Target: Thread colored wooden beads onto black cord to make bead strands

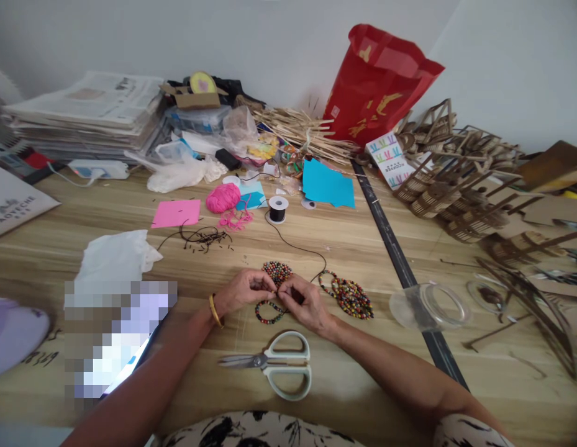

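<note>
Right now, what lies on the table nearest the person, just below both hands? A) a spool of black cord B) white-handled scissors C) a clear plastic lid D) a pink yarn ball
B: the white-handled scissors lie closed on the wooden table just below the left hand and right hand, which pinch a beaded strand.

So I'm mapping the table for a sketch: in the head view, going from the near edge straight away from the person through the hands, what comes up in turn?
Scissors → left hand and right hand at the bead strand → black cord spool → teal paper → bundle of wooden sticks.
</note>
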{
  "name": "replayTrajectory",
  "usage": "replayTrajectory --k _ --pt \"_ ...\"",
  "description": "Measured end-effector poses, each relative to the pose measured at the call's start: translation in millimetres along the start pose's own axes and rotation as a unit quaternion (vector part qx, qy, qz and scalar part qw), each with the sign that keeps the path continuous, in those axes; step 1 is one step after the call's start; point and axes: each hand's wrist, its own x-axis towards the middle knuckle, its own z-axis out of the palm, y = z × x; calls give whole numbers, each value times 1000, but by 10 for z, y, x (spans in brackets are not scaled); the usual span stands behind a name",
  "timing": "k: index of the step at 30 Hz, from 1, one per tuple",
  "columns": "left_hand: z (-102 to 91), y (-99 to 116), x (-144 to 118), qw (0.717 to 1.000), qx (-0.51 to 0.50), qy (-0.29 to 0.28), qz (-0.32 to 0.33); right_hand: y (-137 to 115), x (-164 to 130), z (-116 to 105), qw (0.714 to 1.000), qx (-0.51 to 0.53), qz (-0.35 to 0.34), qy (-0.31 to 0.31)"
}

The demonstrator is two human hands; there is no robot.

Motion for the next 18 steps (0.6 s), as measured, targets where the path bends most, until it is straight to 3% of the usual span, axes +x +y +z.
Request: replayTrajectory --k 18 --pt "0 -7 -4 1000 9 1 1 -1 -4 5 1000 1 2 -2"
